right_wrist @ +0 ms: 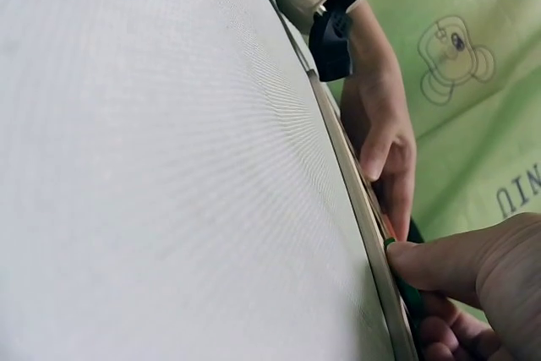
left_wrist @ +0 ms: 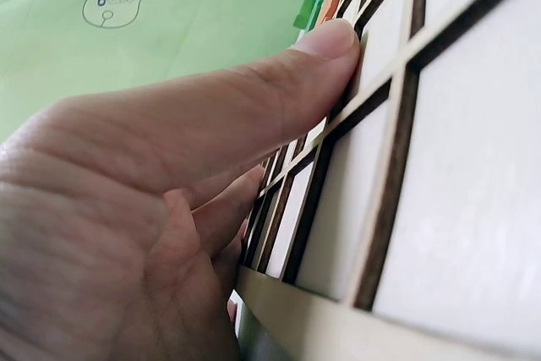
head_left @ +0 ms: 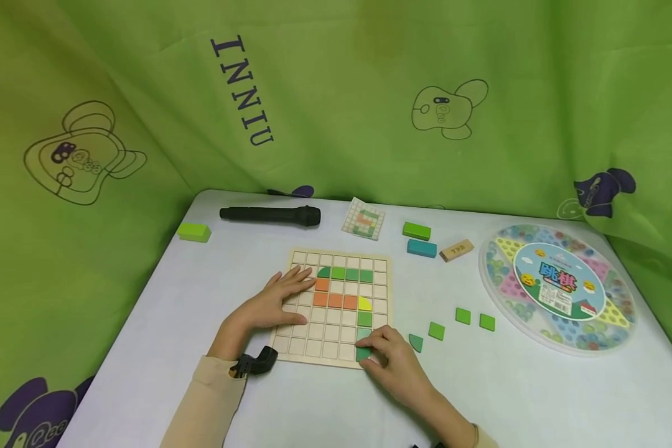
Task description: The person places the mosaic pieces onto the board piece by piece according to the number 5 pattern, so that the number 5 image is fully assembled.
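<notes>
A wooden grid board [head_left: 325, 341] lies in the middle of the white table, with green, orange and yellow tiles set in its upper and right cells. My left hand [head_left: 284, 297] rests flat on the board's left side, fingers straight. In the left wrist view that hand [left_wrist: 169, 166] presses its thumb on the grid board [left_wrist: 456, 166]. My right hand [head_left: 376, 352] is at the board's near right corner and pinches a green tile [head_left: 362, 354]. From the right wrist, the thumb of my right hand [right_wrist: 473, 264] touches the green tile [right_wrist: 412, 298] at the board's rim [right_wrist: 355, 200].
Three loose green squares [head_left: 463, 315] and a teal quarter-round piece [head_left: 415, 342] lie right of the board. Behind it are a black microphone [head_left: 270, 215], a pattern card [head_left: 363, 218] and coloured blocks [head_left: 422, 248]. A round marble game box [head_left: 557, 286] sits far right, a lime block [head_left: 193, 232] far left.
</notes>
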The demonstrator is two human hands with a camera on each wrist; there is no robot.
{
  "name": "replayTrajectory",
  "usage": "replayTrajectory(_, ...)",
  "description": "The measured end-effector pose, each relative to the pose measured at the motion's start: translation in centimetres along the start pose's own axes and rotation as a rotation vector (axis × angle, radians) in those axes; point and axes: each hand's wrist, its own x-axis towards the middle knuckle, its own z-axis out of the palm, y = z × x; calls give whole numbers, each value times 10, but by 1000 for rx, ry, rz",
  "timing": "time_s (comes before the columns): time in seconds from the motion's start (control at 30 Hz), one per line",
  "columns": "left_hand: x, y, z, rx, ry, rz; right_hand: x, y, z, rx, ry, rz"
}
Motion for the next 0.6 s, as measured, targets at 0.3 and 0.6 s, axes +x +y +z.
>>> replayTrajectory(0.3, 0, -2, -3, 7, 4, -2, 3, 0, 0, 6, -1, 8)
replayTrajectory(0.6, 1, -2, 0, 4, -2, -13, 0, 4, -9, 65, 18, -28)
